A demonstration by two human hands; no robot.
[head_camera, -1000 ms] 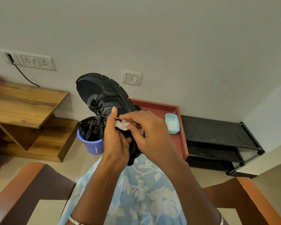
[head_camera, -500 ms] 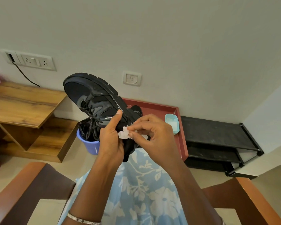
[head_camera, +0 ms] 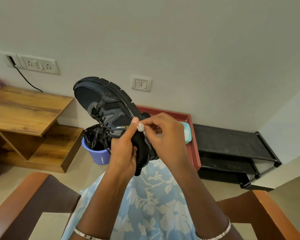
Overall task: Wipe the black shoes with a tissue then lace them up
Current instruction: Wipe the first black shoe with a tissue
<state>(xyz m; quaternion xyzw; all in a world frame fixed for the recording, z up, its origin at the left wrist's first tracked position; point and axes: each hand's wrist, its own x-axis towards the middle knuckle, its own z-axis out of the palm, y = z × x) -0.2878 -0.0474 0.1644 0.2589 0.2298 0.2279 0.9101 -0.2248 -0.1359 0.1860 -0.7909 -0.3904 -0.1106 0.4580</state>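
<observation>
A black shoe (head_camera: 106, 104) with black laces is held up in front of me, toe pointing up and to the left, sole facing right. My left hand (head_camera: 124, 151) grips it around the heel and ankle collar, thumb up along its side. My right hand (head_camera: 164, 135) pinches a small crumpled white tissue (head_camera: 140, 127) against the shoe's side near the sole, just beside my left thumb. The shoe's heel is hidden behind both hands.
A purple bin (head_camera: 98, 153) with a black liner stands on the floor below the shoe. A red tray (head_camera: 194, 135) holding a light blue box (head_camera: 186, 134) leans by the wall. A black rack (head_camera: 232, 149) is at right, a wooden shelf (head_camera: 24, 110) at left. Chair arms (head_camera: 16, 208) flank my lap.
The shoe has tilted, its toe swinging left and then up a little. The tissue in my right hand has shifted along the shoe's side toward the sole.
</observation>
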